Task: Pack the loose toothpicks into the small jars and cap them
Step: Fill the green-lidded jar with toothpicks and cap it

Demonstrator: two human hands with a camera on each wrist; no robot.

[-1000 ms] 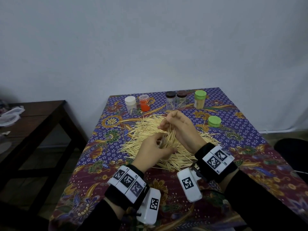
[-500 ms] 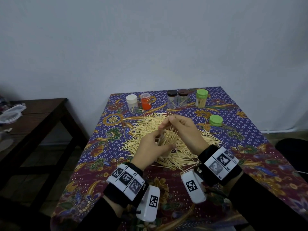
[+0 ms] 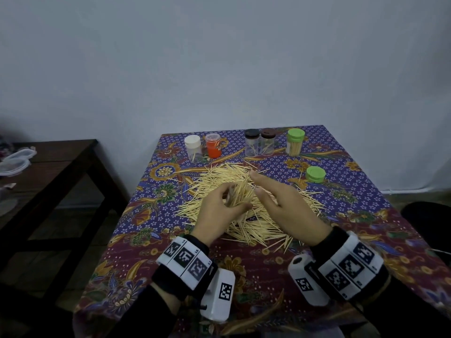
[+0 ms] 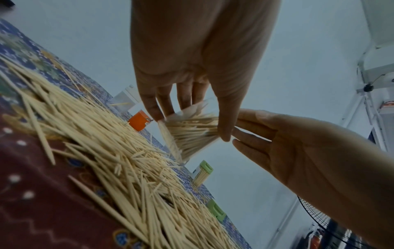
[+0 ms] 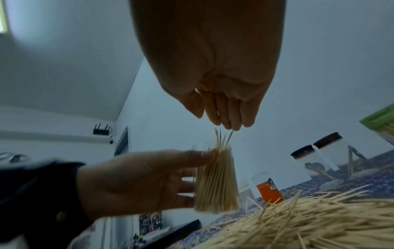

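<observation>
Two hands at work: left hand [image 5: 136, 182] fingers [image 4: 164, 102] wrap the clear jar [image 5: 215, 182], held upright and nearly full above the loose toothpicks [image 3: 219, 181] mid-table, probably steadying its mouth. Right hand [image 3: 285, 203] fingers [image 5: 224, 116] are straight and close together, touching protruding tips, apparently tamping them. Its likely lid, the green cap [image 3: 315, 174], lies toward the table's far right corner.

No readable text; wrist bands [image 3: 186, 261] carry only coded markers.
</observation>
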